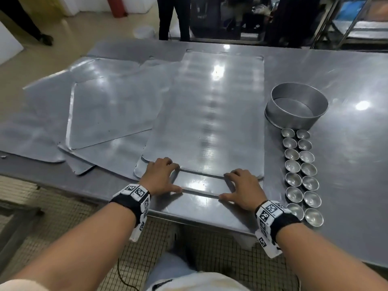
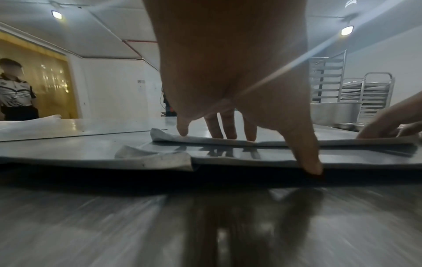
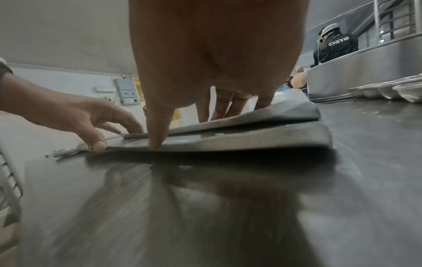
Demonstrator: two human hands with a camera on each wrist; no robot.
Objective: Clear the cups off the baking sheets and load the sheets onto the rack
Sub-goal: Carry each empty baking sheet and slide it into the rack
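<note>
A large bare baking sheet (image 1: 210, 122) lies in the middle of the steel table, stacked on a lower sheet (image 1: 199, 185) whose near strip sticks out toward me. My left hand (image 1: 168, 177) has its fingertips (image 2: 217, 133) on the top sheet's near rim (image 2: 297, 141) and its thumb on the lower sheet's near edge (image 2: 251, 160). My right hand (image 1: 233, 185) mirrors it: fingers on the top sheet (image 3: 274, 113), thumb on the lower sheet (image 3: 251, 140). Neither hand holds anything. Small metal cups (image 1: 300, 171) stand in two rows on the table to the right.
More bare sheets (image 1: 111, 114) overlap at the left. A round cake tin (image 1: 296, 106) stands behind the cups. A tray rack (image 2: 365, 94) stands beyond the table at the right. People (image 1: 174, 17) stand past the far edge. The table's near edge (image 1: 189, 221) is just below my wrists.
</note>
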